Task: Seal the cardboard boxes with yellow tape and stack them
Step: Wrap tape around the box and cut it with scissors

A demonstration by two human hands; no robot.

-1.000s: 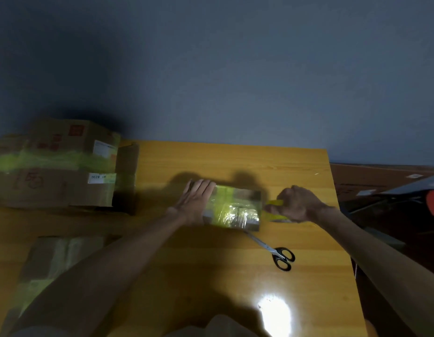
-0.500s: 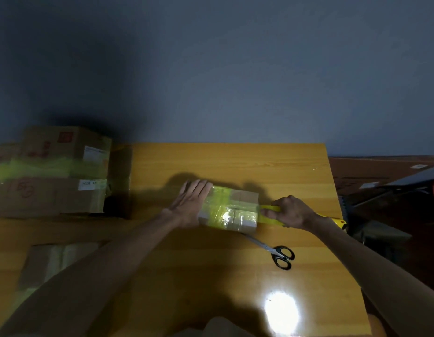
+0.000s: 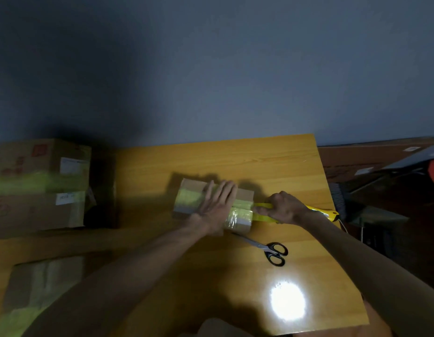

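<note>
A small cardboard box [image 3: 189,199] lies in the middle of the wooden table [image 3: 235,161], banded with yellow tape. My left hand [image 3: 214,207] presses flat on its top, fingers straight. My right hand [image 3: 283,207] grips the yellow tape [image 3: 262,211] just off the box's right end. A yellow strip runs from the box into that hand and out past the wrist towards the table's right edge.
Black-handled scissors [image 3: 269,250] lie on the table in front of the box. Two taped cardboard boxes [image 3: 38,186] are stacked at the left. Another taped box [image 3: 41,285] sits at the near left. Dark clutter stands beyond the table's right edge.
My left hand slid from the box's left end to its top, leaving the left part bare. My right hand stayed at the right end, gripping the tape.
</note>
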